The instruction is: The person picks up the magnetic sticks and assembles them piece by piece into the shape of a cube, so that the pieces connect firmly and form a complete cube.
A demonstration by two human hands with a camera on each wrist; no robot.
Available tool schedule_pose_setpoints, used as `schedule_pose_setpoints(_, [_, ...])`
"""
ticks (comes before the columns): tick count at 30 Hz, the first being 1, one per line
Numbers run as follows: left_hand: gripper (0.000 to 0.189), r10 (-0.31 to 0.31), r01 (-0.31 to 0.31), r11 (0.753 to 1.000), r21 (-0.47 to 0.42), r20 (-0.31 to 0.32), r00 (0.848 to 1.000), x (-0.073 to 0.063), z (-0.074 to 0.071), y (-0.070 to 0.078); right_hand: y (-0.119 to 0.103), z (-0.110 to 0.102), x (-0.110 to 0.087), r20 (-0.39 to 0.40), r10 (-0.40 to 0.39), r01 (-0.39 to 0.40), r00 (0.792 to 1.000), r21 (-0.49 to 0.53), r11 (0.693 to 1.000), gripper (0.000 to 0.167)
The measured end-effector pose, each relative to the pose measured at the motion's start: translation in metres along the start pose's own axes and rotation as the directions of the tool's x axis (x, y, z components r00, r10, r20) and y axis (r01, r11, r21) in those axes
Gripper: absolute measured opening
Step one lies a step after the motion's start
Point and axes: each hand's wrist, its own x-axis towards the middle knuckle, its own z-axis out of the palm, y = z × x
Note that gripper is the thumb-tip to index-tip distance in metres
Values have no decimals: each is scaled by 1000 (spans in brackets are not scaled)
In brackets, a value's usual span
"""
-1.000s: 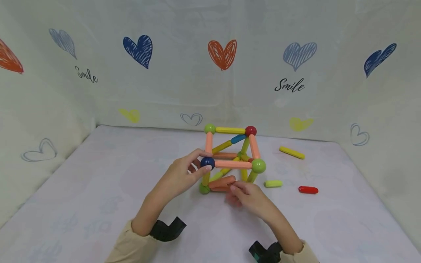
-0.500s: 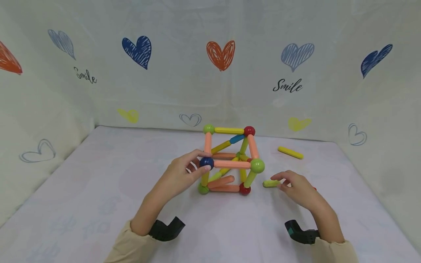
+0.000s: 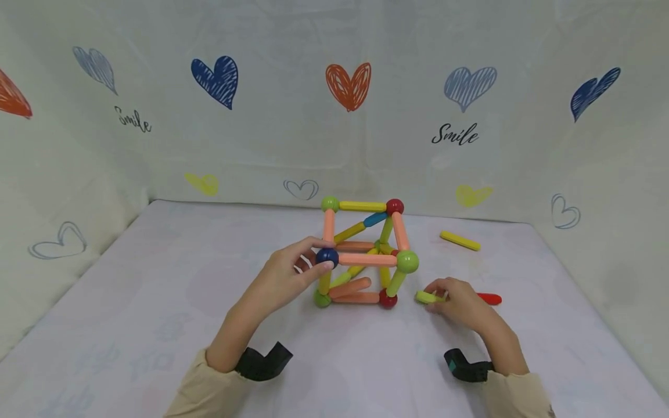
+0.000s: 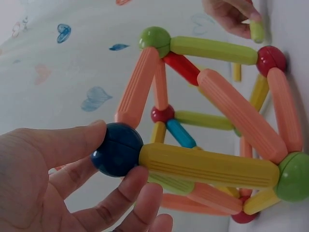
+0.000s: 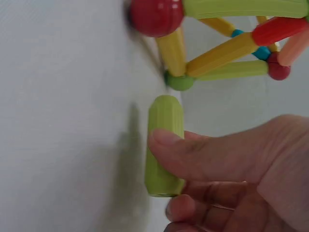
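A box-shaped frame of coloured rods and balls stands on the table. My left hand (image 3: 287, 276) pinches the dark blue ball (image 4: 117, 149) at its front upper left corner. Right of the frame, my right hand (image 3: 460, 302) grips a short light green rod (image 5: 164, 145) between thumb and fingers. In the right wrist view the rod casts a shadow on the table. A salmon rod (image 4: 241, 115) slants up from the frame's green lower ball (image 4: 295, 177), its other end touching no ball at the front face.
A red rod (image 3: 489, 298) lies just beyond my right hand, partly hidden by it. Farther back on the white table (image 3: 157, 261) lies a yellow rod (image 3: 460, 240). A pale cloth with printed hearts (image 3: 348, 86) hangs behind.
My right hand has left the slanted salmon rod at the frame's bottom, moved right and picked up the light green rod. My left hand keeps its hold on the blue ball.
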Motion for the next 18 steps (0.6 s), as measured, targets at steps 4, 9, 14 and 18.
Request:
schedule_pose_setpoints(4, [29,1,-1,1000,0,4,1000,0,0,-1,-15,-13,-14,19,-30,29,999,35,999,30])
schedule_pose_setpoints(9, [30,-8,8,1000,-2,6,1000,-1,-1,-1,-37,-21,-31,-53,-95,97,994,33,995,31])
schedule_pose_setpoints(14, [31,-9,9,1000,-7,5,1000,-1,-1,-1,-50,-21,-41,-79,-147,151,986,54,987,31])
schedule_pose_setpoints(18, [31,-10,10,1000,-7,7,1000,-1,-1,0,-57,-19,-42,-56,-88,92,995,72,993,33])
